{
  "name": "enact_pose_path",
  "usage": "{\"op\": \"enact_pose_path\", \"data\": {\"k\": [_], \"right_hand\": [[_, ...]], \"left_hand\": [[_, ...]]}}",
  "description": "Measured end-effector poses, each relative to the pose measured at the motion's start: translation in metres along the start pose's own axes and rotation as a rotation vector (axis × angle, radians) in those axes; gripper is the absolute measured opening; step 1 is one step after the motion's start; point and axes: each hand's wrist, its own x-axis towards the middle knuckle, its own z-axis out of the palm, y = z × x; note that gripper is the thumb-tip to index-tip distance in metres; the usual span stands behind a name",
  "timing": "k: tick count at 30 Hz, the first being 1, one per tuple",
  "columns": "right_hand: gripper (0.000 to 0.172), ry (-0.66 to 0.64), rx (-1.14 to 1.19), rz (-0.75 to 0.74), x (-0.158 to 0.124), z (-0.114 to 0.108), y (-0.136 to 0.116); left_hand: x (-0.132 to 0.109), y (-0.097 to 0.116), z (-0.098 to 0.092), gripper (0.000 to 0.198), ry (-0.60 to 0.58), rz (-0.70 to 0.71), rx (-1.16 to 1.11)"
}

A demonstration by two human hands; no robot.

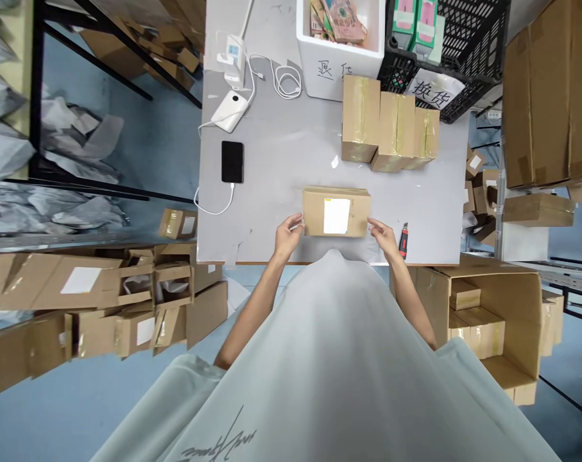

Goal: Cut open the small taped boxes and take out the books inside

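A flat brown cardboard box (pixel 314 212) with a white label (pixel 336 216) on its upper face lies near the front edge of the table, straight before me. At its left end, my left hand (pixel 289 236) has its fingertips against the side. My right hand (pixel 383 236) mirrors it at the right end, fingers slightly bent and touching the cardboard. Between them the two hands hold the box. Just right of my right hand lies a red and black utility knife (pixel 404 241).
Three taped boxes (pixel 360 122) stand on the table (pixel 281 154) before a white bin (pixel 339 77) and a black crate (pixel 449 64). A phone (pixel 232 162), power bank (pixel 230 110) and power strip (pixel 235 61) with cables lie left. A large open carton (pixel 522 321) stands right.
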Motion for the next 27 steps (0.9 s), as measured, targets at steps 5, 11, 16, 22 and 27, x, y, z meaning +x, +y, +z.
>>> {"op": "enact_pose_path", "data": {"k": [5, 11, 16, 22, 27], "right_hand": [[0.045, -0.024, -0.031, 0.068, 0.0, 0.001, -0.004], [0.05, -0.024, -0.008, 0.176, -0.012, 0.0, 0.014], [0.044, -0.039, -0.036, 0.252, -0.025, 0.01, 0.029], [0.042, -0.048, -0.035, 0.236, -0.026, 0.017, 0.029], [0.045, -0.045, -0.025, 0.198, -0.023, 0.009, 0.016]], "left_hand": [[-0.001, -0.003, 0.002, 0.043, -0.003, -0.081, -0.018], [-0.011, -0.025, -0.001, 0.049, 0.007, -0.228, -0.011], [-0.022, -0.039, -0.002, 0.049, -0.019, -0.279, 0.026], [-0.025, -0.035, 0.005, 0.042, -0.036, -0.268, 0.045], [-0.022, -0.018, 0.001, 0.035, -0.015, -0.208, 0.041]]}}
